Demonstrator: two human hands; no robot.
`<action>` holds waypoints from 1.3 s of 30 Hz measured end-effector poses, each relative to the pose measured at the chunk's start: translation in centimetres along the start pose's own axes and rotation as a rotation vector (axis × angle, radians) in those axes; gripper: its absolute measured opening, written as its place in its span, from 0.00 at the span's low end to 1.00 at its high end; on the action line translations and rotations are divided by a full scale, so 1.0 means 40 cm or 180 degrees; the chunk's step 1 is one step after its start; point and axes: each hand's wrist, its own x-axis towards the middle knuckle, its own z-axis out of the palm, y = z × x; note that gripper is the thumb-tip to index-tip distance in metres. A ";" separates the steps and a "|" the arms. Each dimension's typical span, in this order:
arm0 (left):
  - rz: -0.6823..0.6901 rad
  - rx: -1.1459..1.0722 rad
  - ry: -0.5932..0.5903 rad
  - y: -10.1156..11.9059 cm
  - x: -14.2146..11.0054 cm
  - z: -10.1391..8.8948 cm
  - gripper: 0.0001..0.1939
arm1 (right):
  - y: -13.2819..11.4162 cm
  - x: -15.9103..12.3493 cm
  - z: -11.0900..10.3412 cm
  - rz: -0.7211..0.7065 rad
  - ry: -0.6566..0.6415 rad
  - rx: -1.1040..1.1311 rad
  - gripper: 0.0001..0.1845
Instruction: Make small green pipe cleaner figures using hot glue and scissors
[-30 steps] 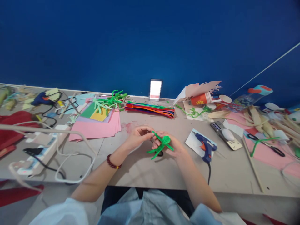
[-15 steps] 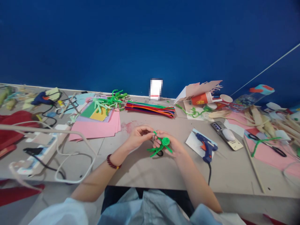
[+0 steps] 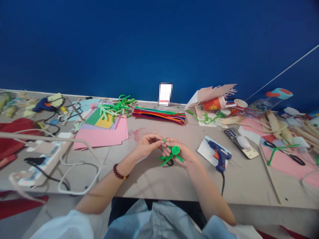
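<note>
Over the front middle of the table, my right hand [image 3: 185, 153] is closed around a bright green pipe cleaner figure [image 3: 175, 150] with a coiled round top and several short legs poking out below. My left hand [image 3: 151, 144] pinches a thin green end of it between thumb and fingertips, close to the right fingers. A dark loop [image 3: 169, 162] shows beneath the figure; its kind is mostly hidden by the hand. Beyond both hands lies a bundle of coloured pipe cleaners [image 3: 159, 116].
To the right, a blue glue gun [image 3: 219, 155] rests on paper near a phone [image 3: 241, 144], scissors [image 3: 295, 159] and a wooden stick [image 3: 270, 176]. Leftward are pink paper sheets [image 3: 99, 138], green pipe cleaner pieces [image 3: 119, 106] and a white power strip [image 3: 47, 159] with looping cables.
Both hands keep their hold on the green pipe cleaner figure, with barely any shift. The rest of the table looks the same.
</note>
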 end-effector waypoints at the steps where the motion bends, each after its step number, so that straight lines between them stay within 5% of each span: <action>1: 0.0005 0.0025 0.0010 0.000 -0.001 0.000 0.07 | -0.001 0.000 0.002 -0.0009 0.0018 -0.0013 0.05; 24: -0.0347 0.0070 0.0755 -0.003 -0.001 0.025 0.13 | 0.015 0.010 -0.004 -0.0552 0.0976 -0.0772 0.12; 39: -0.0174 -0.0015 0.0438 -0.017 -0.001 0.013 0.09 | -0.003 0.007 0.003 -0.0239 0.0347 -0.0224 0.07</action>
